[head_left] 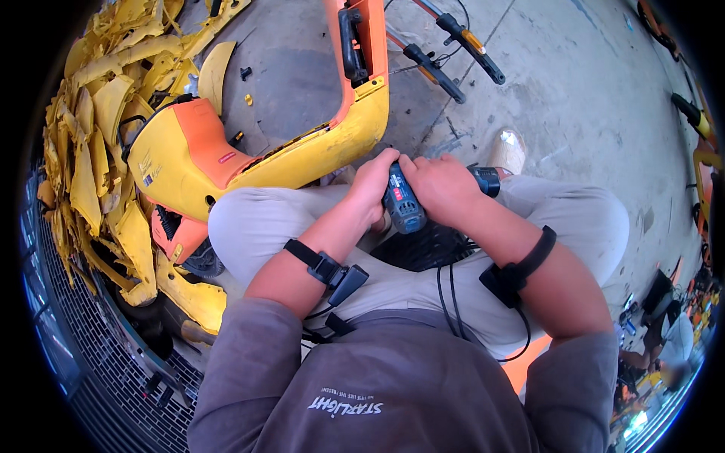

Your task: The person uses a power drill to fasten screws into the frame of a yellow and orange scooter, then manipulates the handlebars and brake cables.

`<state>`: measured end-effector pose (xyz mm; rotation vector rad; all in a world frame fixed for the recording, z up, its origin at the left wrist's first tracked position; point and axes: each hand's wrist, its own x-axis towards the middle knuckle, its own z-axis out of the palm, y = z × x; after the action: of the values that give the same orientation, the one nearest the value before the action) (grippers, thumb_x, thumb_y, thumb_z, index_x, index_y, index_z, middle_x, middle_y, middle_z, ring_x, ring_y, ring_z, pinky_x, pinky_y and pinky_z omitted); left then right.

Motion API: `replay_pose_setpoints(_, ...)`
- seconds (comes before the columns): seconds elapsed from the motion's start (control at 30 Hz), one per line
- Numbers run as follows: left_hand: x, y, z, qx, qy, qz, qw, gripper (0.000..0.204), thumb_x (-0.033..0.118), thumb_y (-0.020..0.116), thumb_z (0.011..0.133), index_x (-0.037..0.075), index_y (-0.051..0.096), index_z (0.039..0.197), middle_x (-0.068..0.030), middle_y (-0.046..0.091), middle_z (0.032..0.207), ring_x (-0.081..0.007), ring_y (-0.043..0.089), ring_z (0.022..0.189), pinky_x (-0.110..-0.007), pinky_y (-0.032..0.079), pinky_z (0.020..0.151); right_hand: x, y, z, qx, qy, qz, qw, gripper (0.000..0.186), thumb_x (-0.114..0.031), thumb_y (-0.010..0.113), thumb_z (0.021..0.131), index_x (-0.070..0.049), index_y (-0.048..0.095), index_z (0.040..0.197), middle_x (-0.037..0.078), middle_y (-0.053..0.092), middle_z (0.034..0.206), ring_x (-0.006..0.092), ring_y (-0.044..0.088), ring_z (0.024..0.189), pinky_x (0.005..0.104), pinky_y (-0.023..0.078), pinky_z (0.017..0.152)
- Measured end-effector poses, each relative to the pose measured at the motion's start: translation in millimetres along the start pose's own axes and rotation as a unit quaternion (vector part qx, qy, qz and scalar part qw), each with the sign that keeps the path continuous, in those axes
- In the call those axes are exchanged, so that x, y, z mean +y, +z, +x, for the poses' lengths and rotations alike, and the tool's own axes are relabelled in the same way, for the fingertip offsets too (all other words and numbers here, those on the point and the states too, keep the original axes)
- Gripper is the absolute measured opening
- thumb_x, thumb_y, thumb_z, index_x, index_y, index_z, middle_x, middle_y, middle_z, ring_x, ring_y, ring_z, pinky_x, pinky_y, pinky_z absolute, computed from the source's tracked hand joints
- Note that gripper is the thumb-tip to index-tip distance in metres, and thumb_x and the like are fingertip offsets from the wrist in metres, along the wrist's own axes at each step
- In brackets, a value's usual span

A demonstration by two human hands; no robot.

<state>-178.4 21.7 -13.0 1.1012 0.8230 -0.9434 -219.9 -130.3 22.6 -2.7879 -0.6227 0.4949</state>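
Note:
I hold a dark blue cordless power drill (405,209) between my legs. My left hand (371,185) grips its left side, thumb near the top of the tool. My right hand (438,185) is closed round it from the right, with the battery end (485,181) showing past my knuckles. Just beyond my hands lies the bent yellow and orange body of a scooter (310,151), with an orange upright rising at the top centre. Black straps with small devices (340,281) are on both forearms, and loose cables hang across my lap.
Broken yellow plastic panels (106,136) are heaped on the left beside a dark grating (98,355). Handlebars (461,41) lie on the grey concrete floor (581,113) at the top. At the right edge are more scooter parts, scattered items and another person (672,340).

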Motion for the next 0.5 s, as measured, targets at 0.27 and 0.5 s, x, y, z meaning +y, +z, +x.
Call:
replay_pose_setpoints(0.27,5.7,9.1,-10.0,0.013,-0.006,0.008,1.000,0.025,0.029,0.062,0.092,0.005,0.060,0.099,-0.0048,0.062,0.083,-0.0161,0.065,0.071,-0.033,0.055,0.066,2.9,-0.1,-0.1,-0.025,0.011,0.008,1.000,0.065,-0.012,0.067,0.073,0.001,0.047,0.133,0.011,0.066,0.099,0.0268,0.068,0.089,0.0375,0.050,0.078)
replay_pose_setpoints(0.5,9.1,10.9,-16.3,0.033,0.008,0.015,0.999,0.025,0.029,0.062,0.091,0.006,0.060,0.099,-0.0046,0.062,0.083,-0.0159,0.065,0.071,-0.033,0.056,0.066,2.9,-0.6,-0.8,0.010,0.005,0.022,1.000,0.055,-0.012,0.065,0.077,0.001,0.050,0.128,0.011,0.067,0.096,0.0264,0.068,0.087,0.0370,0.049,0.077)
